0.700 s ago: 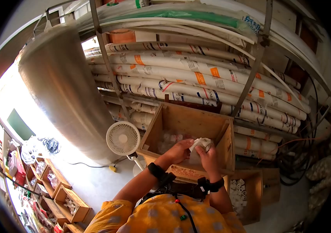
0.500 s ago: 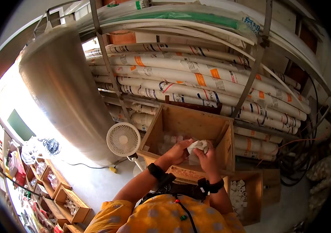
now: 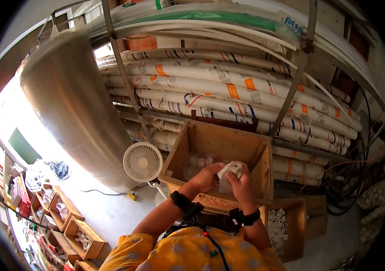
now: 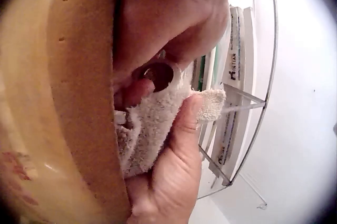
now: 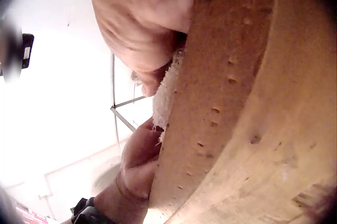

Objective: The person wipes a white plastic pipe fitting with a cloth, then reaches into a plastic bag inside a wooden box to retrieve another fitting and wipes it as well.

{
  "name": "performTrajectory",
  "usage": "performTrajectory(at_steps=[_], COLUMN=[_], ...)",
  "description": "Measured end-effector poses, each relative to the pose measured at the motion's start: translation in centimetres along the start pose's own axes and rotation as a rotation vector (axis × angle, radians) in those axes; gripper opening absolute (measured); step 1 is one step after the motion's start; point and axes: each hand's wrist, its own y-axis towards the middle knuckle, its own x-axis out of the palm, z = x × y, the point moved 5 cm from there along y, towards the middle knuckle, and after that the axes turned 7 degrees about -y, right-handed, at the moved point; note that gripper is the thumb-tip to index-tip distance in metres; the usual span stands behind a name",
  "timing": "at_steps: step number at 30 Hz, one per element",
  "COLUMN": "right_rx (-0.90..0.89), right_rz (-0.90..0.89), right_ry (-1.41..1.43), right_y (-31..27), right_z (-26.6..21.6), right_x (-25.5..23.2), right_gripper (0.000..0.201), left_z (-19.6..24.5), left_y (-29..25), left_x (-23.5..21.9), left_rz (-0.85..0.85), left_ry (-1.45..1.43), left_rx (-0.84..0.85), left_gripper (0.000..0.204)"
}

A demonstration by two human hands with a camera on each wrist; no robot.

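Note:
Over the open wooden box [image 3: 226, 198], the left hand [image 3: 207, 177] and right hand [image 3: 242, 184] work close together. In the left wrist view the left hand [image 4: 168, 24] grips a white pipe fitting [image 4: 179, 75], its round opening facing the camera. A rough off-white cloth [image 4: 158, 124] lies against the fitting, and the right hand [image 4: 174, 182] holds that cloth with its thumb pressed on top. From the right wrist the box wall hides most of the cloth [image 5: 166, 98]. Inside the box are clear plastic bags [image 3: 192, 168] with small white pieces.
A white fan [image 3: 143, 161] stands left of the box. To the right on the floor, a wooden crate [image 3: 297, 226] holds white fittings. Long wrapped pipes [image 3: 228, 90] lie on a metal rack behind, and several crates [image 3: 91, 246] line the left.
The cloth has turned and shifted slightly between the hands, and the right hand has moved a little with it. The left hand stays nearly in place.

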Motion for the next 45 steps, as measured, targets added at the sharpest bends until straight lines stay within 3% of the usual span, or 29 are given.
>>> performTrajectory(at_steps=[2,8,14,17,20,26,29,32,35,38,41,45], right_rx=[-0.036,-0.046,0.095,0.047,-0.051,-0.012,0.107,0.107,-0.056,-0.074,-0.045,0.034], right_rz=[-0.009,-0.005,0.034,0.023,0.014,0.004,0.008,0.011,0.016,0.008,-0.049,-0.027], right_ry=[-0.063,-0.077,0.019,0.008,-0.066,-0.015,0.008,0.009,-0.096,-0.118,-0.082,-0.007], right_y=[0.1,0.1,-0.2,-0.1,0.0,-0.1,-0.1,-0.1,-0.1,0.0,-0.1,-0.4], right_z=[-0.6,0.0,0.0,-0.6,-0.6,0.6,-0.1,-0.4,0.0,-0.8,-0.6,0.7], right_x=[0.2,0.1,-0.3,-0.3,0.0,0.2,-0.3,-0.5,-0.3,0.0,0.2,0.2], right_gripper=[0.030,0.027,0.026,0.025,0.026,0.027,0.027,0.028,0.029,0.030,0.029,0.026], left_z=[-0.5,0.3,-0.7,-0.5,0.6,-0.1,-0.6,-0.2,0.0,-0.6,0.1,0.3], left_y=[0.8,-0.4,0.5,0.3,-0.7,-0.2,0.4,0.1,-0.2,0.5,-0.5,-0.6], left_x=[-1.7,0.1,-0.7,-0.9,1.0,-0.5,-0.8,-0.2,-0.1,-1.8,-0.5,0.3], left_rz=[0.027,0.030,-0.163,-0.119,0.082,-0.005,-0.095,-0.058,0.028,0.090,0.131,0.015], left_ry=[-0.057,0.116,0.122,0.167,-0.065,0.118,0.155,0.165,0.147,0.055,0.079,0.213], left_rx=[-0.015,-0.006,-0.057,-0.020,0.007,-0.009,-0.030,-0.006,0.018,0.015,-0.008,-0.002], left_gripper=[0.023,0.020,0.026,0.025,0.024,0.023,0.022,0.021,0.022,0.029,0.023,0.025])
